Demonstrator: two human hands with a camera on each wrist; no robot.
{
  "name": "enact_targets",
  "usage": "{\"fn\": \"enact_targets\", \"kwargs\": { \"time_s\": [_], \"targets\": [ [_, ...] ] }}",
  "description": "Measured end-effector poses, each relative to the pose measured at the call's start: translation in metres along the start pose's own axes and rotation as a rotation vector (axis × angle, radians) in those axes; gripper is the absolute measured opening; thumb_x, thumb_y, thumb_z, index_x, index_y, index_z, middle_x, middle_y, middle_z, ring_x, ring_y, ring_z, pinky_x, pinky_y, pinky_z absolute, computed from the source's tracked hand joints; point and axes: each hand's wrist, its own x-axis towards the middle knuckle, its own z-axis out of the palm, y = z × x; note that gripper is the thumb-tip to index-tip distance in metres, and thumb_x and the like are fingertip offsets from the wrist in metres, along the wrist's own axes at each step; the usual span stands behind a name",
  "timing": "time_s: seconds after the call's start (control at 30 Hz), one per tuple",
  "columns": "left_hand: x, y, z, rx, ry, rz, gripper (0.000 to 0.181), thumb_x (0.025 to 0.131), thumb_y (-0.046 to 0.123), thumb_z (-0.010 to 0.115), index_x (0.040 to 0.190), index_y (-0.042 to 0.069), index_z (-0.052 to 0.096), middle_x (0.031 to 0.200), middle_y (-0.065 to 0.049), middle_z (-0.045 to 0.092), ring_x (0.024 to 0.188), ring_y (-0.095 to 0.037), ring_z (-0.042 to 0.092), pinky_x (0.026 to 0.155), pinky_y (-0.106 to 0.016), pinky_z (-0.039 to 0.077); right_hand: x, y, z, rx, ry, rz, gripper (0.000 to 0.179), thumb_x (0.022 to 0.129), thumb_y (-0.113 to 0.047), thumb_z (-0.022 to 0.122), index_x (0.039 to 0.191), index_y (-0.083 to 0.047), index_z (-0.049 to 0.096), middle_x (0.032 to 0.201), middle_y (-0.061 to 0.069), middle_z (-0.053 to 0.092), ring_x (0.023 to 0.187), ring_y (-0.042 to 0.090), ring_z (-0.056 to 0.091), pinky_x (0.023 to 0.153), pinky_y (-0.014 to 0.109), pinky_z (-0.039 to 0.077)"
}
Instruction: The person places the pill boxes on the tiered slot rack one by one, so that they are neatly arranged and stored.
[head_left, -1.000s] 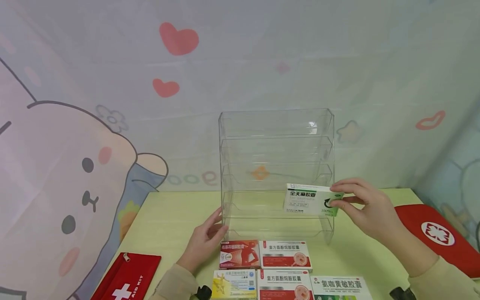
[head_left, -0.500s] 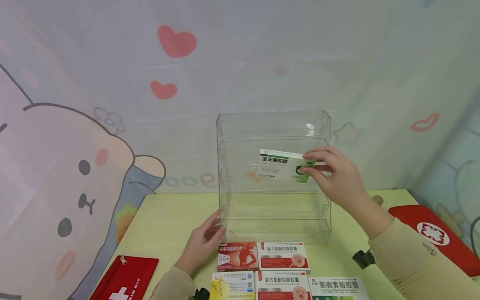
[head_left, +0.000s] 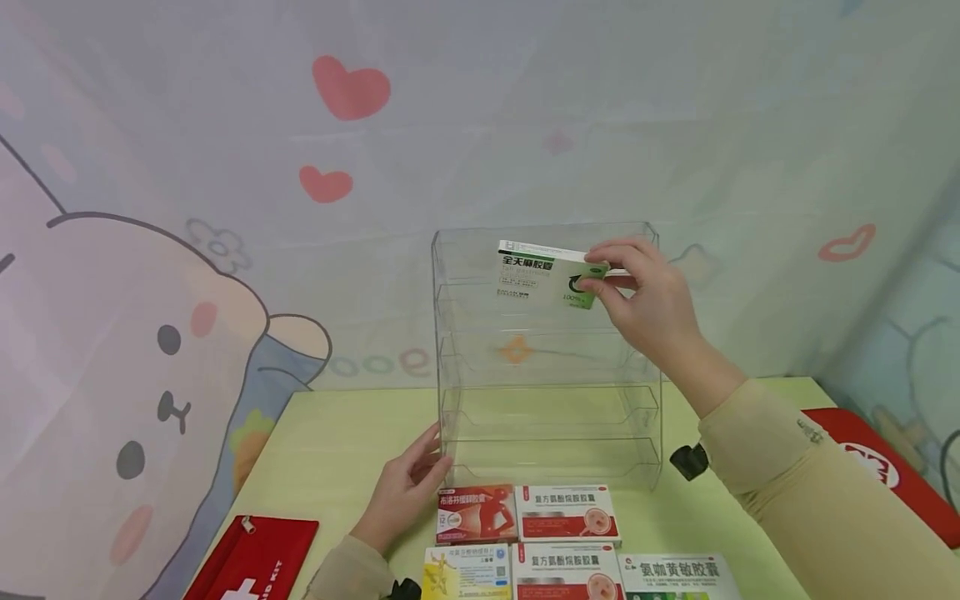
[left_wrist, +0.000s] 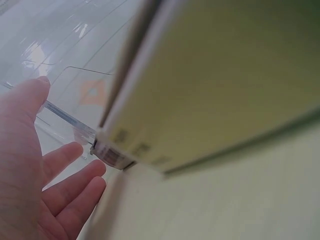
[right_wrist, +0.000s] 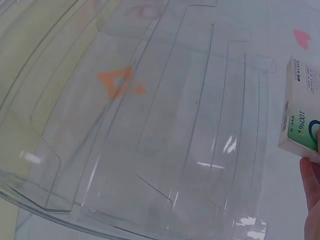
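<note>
Visibly, the right hand pinches a green-and-white box, its back hidden. The left hand, fingers spread, touches a rack; a red pouch is cropped.

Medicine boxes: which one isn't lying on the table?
The white-and-green box with a curved black arrow, pinched in the right hand. It is held up; the other five visible boxes lie on the table.

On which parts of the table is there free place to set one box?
Bare table lies on the left, between the red pouch and the left hand. A narrower patch shows between the clear rack and the right sleeve. Crowded: in front of the rack, where five medicine boxes lie close together.
</note>
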Motion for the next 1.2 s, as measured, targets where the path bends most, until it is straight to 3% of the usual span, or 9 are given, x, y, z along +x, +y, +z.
{"fn": "enact_targets", "kwargs": {
  "time_s": [0.17, 0.37, 0.47, 0.63, 0.9, 1.2],
  "targets": [
    [-0.001, -0.002, 0.000, 0.002, 0.016, 0.001, 0.063, 0.109, 0.026, 0.072, 0.168, 0.026, 0.049, 0.152, -0.017, 0.069, 0.128, -0.031, 0.077, 0.105, -0.024, 0.060, 0.014, 0.000, 0.005, -0.004, 0.006, 0.020, 0.030, 0.092, -0.002, 0.088, 0.118, 0.003, 0.076, 0.125, 0.017, 0.071, 0.113, 0.031, 0.072, 0.094, 0.004, 0.054],
    [0.001, 0.000, 0.003, -0.010, -0.004, 0.017, 0.063, 0.109, 0.025, 0.071, 0.168, 0.022, 0.049, 0.152, -0.022, 0.068, 0.128, -0.034, 0.076, 0.104, -0.023, 0.061, 0.031, 0.001, 0.009, -0.048, 0.012, 0.029, 0.027, 0.095, -0.005, 0.086, 0.118, 0.001, 0.076, 0.126, 0.015, 0.071, 0.113, 0.029, 0.072, 0.095, 0.030, 0.065],
    [0.002, 0.002, 0.004, -0.003, 0.000, 0.013, 0.063, 0.109, 0.026, 0.072, 0.167, 0.022, 0.049, 0.152, -0.020, 0.068, 0.128, -0.033, 0.076, 0.103, -0.023, 0.061, 0.041, 0.001, 0.013, -0.056, 0.022, 0.044, 0.025, 0.096, -0.006, 0.085, 0.118, 0.001, 0.075, 0.127, 0.015, 0.070, 0.113, 0.029, 0.071, 0.096, 0.036, 0.065],
    [0.002, 0.005, 0.007, 0.010, -0.004, 0.015, 0.063, 0.109, 0.025, 0.072, 0.167, 0.023, 0.049, 0.152, -0.017, 0.069, 0.127, -0.031, 0.077, 0.104, -0.025, 0.061, 0.053, 0.001, 0.024, -0.045, 0.030, 0.073, 0.022, 0.098, -0.005, 0.083, 0.117, 0.003, 0.075, 0.128, 0.017, 0.069, 0.110, 0.032, 0.068, 0.097, 0.041, 0.066],
    [-0.001, 0.007, 0.004, 0.037, 0.016, 0.046, 0.062, 0.108, 0.024, 0.072, 0.166, 0.020, 0.051, 0.147, -0.020, 0.072, 0.121, -0.029, 0.079, 0.103, -0.027, 0.063, 0.059, 0.008, 0.045, -0.157, -0.025, 0.029, 0.021, 0.101, -0.008, 0.080, 0.119, 0.000, 0.075, 0.133, 0.015, 0.068, 0.113, 0.033, 0.073, 0.100, 0.040, 0.066],
    [-0.004, 0.007, 0.001, 0.036, 0.019, 0.044, 0.061, 0.109, 0.024, 0.072, 0.166, 0.020, 0.051, 0.144, -0.019, 0.074, 0.118, -0.024, 0.080, 0.102, -0.027, 0.063, 0.062, 0.010, 0.063, -0.169, -0.080, 0.085, 0.019, 0.103, -0.011, 0.078, 0.120, -0.005, 0.074, 0.132, 0.013, 0.066, 0.111, 0.032, 0.076, 0.099, 0.042, 0.066]
  ]
}}
